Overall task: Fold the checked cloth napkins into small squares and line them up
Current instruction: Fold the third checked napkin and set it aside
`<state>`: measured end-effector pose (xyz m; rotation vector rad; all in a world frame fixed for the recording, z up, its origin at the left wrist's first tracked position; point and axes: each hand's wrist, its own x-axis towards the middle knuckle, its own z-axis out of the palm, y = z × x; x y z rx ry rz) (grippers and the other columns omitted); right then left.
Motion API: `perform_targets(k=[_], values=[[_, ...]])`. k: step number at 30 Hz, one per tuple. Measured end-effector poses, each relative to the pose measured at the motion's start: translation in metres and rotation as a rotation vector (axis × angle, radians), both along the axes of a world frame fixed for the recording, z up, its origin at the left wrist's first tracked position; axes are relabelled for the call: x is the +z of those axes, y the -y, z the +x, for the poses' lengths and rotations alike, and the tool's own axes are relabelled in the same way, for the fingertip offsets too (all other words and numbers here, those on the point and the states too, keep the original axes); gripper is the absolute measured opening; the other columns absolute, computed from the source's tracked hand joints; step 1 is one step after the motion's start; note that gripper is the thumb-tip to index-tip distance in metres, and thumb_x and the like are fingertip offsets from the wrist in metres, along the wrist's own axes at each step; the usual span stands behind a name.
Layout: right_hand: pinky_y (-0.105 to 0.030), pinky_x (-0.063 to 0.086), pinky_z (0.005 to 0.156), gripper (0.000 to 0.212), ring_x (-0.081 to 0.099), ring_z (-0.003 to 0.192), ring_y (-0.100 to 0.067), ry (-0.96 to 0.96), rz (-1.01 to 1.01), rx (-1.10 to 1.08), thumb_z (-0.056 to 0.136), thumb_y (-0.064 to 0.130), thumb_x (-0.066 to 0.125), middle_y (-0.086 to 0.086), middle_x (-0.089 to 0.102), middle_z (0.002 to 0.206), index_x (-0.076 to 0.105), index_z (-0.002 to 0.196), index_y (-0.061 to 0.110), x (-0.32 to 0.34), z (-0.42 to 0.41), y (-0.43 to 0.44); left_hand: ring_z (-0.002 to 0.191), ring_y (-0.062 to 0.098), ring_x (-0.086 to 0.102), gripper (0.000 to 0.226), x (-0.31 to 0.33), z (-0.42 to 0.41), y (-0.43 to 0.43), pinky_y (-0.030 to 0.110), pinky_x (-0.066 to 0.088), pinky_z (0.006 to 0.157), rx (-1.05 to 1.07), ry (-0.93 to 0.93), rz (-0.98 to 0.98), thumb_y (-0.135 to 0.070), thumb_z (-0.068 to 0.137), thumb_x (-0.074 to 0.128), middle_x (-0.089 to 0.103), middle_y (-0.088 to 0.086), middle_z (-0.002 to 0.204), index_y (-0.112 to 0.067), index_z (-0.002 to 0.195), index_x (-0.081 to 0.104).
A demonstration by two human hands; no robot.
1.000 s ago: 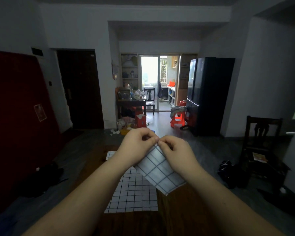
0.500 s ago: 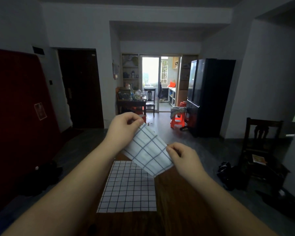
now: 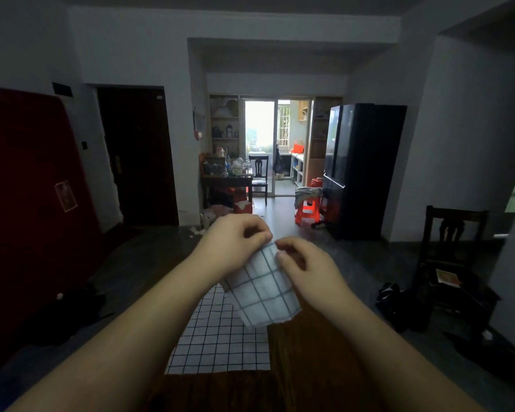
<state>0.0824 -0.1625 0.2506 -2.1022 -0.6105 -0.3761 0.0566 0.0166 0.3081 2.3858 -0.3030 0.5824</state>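
Left hand (image 3: 232,242): closed. The fingers are curled in toward the thumb and pinch the top corner of a white cloth napkin with a wide blue-grey check (image 3: 265,289). The back of the hand faces the camera, and the knuckles are uppermost.

Right hand (image 3: 306,269): closed. The thumb and curled fingers pinch the same top corner of the napkin, just beside the left fingertips. The two hands nearly touch at that point. The back of the hand faces up and to the right.

Arm pose: both forearms are bare. They enter from the lower corners of the head view and converge toward the centre. Both hands are raised above the table.

Held napkin: it is folded into a narrow panel and hangs down and to the right from the pinched corner. Its lower edge is free and is clear of the table. How many layers it has cannot be told.

Second napkin: a white cloth with a fine black grid (image 3: 220,337) lies flat and spread on the dark brown wooden table (image 3: 309,367), below the hands and partly behind the held napkin.

Surroundings: a black refrigerator (image 3: 363,171) stands to the right, with an orange plastic stool (image 3: 306,208) near it. A dark wooden chair (image 3: 452,242) stands at the far right.
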Motion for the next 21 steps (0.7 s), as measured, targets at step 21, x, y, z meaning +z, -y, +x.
perform_targets(k=[21], values=[[-0.017, 0.043, 0.072, 0.014, 0.058, 0.085, 0.005, 0.008, -0.007, -0.122, 0.099, 0.025, 0.056, 0.019, 0.064, 0.089, 0.065, 0.095, 0.034, -0.025, -0.006, 0.022, 0.085, 0.009, 0.063, 0.014, 0.013, 0.004, -0.032, 0.026, 0.046, 0.07, 0.097, 0.058, -0.294, -0.028, 0.096, 0.063, 0.069, -0.006, 0.087, -0.025, 0.086, 0.072]])
